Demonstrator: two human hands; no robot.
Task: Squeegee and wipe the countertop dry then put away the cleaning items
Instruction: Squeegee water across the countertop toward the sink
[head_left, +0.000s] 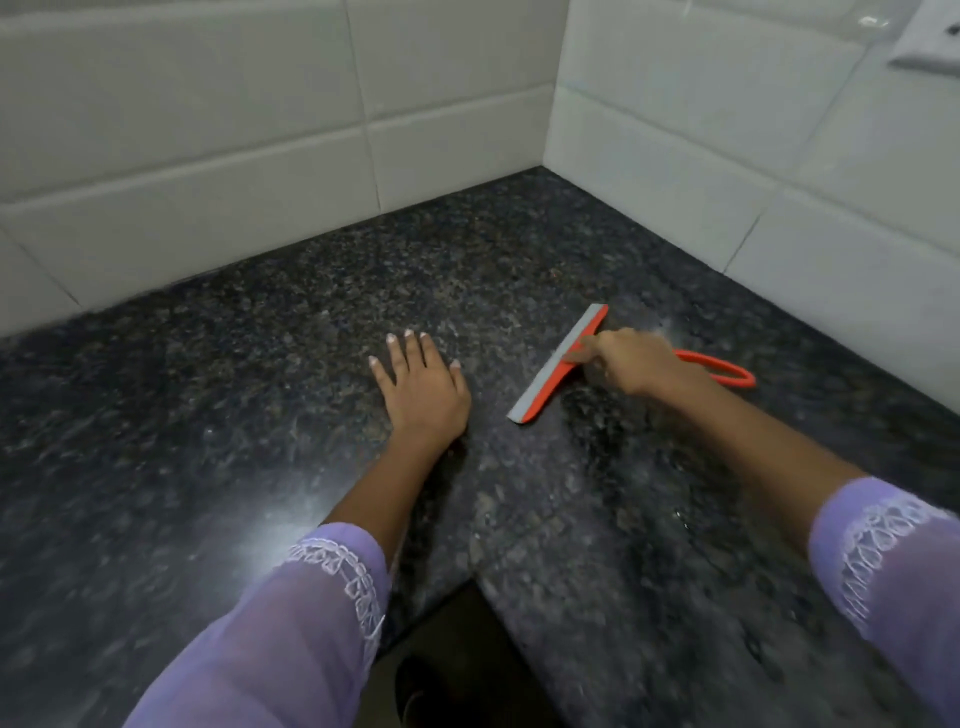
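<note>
An orange squeegee (556, 366) with a grey rubber blade lies blade-down on the dark speckled granite countertop (260, 395), right of centre. My right hand (631, 361) grips its handle just behind the blade, and the orange loop end of the handle sticks out behind the hand. My left hand (421, 387) rests flat on the counter to the left of the blade, fingers spread, holding nothing. No cloth is in view.
White tiled walls (208, 130) meet in a corner behind the counter, with the right wall close to the squeegee. A white fitting (930, 41) sits high on the right wall. The counter's inner front edge and a dark gap below it (447, 639) lie between my forearms.
</note>
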